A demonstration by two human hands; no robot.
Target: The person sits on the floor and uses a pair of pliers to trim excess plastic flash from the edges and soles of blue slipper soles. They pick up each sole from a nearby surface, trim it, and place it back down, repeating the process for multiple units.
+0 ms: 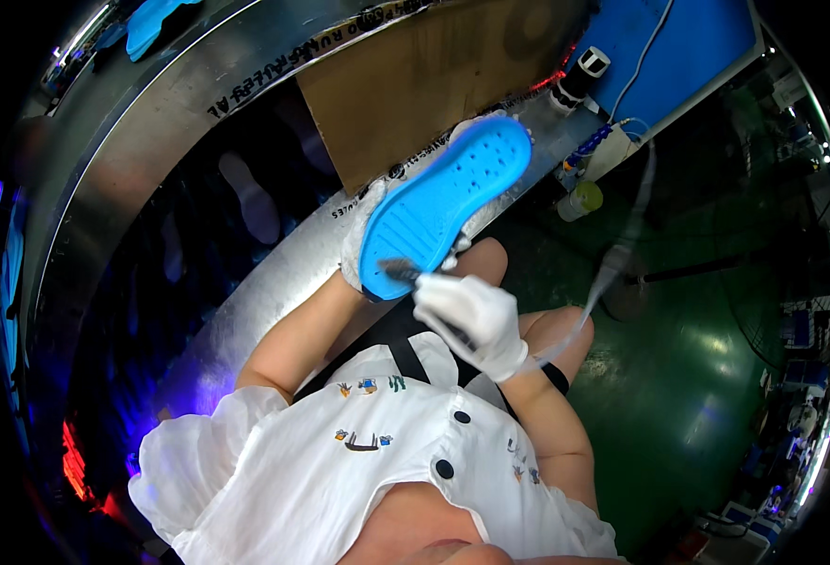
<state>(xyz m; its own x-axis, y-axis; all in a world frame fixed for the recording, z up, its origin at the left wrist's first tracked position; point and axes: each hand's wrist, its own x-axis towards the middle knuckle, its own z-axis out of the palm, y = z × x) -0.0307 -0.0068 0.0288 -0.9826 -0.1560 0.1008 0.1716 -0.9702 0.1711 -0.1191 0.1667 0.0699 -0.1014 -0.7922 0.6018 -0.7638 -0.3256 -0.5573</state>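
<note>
A bright blue shoe sole (434, 215) is tilted over my lap, with small holes toward its far end and grooves nearer me. White-gloved, my left hand (351, 237) grips it from below and along its left edge; most of that hand is hidden behind the sole, with fingertips showing at the right edge. My right hand (479, 320), also gloved in white, is closed around a dark brush (399, 271). The blurred bristles are at the sole's near end; whether they touch it I cannot tell. A pale, motion-blurred tube (612, 268) trails from near my right wrist.
Left of me, a dark conveyor belt (203, 273) carries several soles behind a metal edge (278, 268). A cardboard sheet (405, 89) covers part of it. Beyond stand a black-and-white cylindrical device (580, 80), a blue panel (664, 47) and a yellow-green cup (581, 201).
</note>
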